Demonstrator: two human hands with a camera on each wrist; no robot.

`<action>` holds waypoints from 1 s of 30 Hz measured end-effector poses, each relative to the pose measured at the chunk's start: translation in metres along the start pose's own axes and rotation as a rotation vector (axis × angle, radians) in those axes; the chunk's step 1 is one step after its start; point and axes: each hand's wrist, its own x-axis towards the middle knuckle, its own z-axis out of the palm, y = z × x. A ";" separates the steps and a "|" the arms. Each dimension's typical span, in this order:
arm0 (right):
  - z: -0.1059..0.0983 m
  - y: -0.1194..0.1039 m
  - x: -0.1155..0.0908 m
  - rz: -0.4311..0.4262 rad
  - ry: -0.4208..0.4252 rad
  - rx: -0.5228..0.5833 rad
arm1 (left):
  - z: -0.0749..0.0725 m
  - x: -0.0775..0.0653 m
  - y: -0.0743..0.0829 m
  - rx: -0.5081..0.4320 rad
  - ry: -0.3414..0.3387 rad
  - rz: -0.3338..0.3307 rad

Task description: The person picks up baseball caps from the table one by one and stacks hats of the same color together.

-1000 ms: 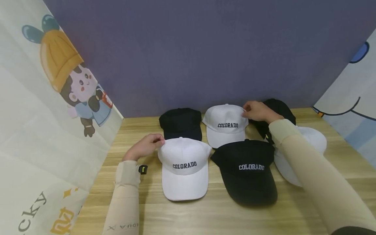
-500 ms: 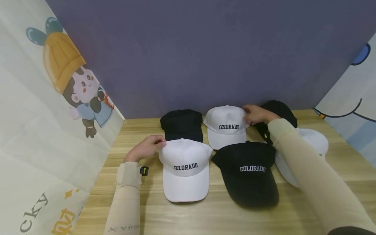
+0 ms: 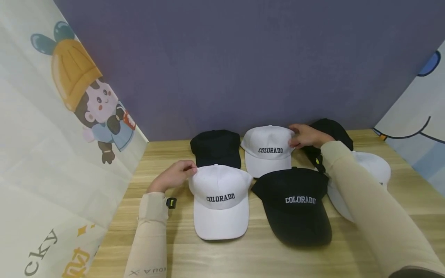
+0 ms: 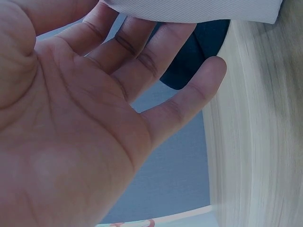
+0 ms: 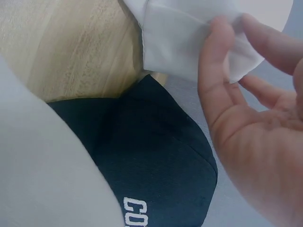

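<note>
My left hand pinches the upper left edge of the front white cap, marked COLORADO. In the left wrist view that cap's white cloth covers the fingertips, while the little finger stands free. At the back, my right hand pinches the right side of another white COLORADO cap. The right wrist view shows fingers on both sides of this cap's cloth. A black COLORADO cap lies in front, below the right hand. Behind the front white cap sits a partly covered black cap.
Under my right forearm lies a third white cap, partly hidden. Another black cap is behind my right wrist. The wooden table ends at a grey-blue back wall. Printed cloth hangs at the left.
My right fingers have shifted slightly down and around the side of the rear white cap. The left hand keeps its hold; the whole view has shifted a little.
</note>
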 end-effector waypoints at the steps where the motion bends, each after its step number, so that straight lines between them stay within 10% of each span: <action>1: -0.001 0.000 -0.001 0.000 -0.001 0.008 | 0.000 0.001 0.000 0.007 0.001 0.005; 30: 0.000 -0.009 -0.024 -0.067 0.014 0.204 | 0.000 0.000 0.001 0.014 0.001 -0.011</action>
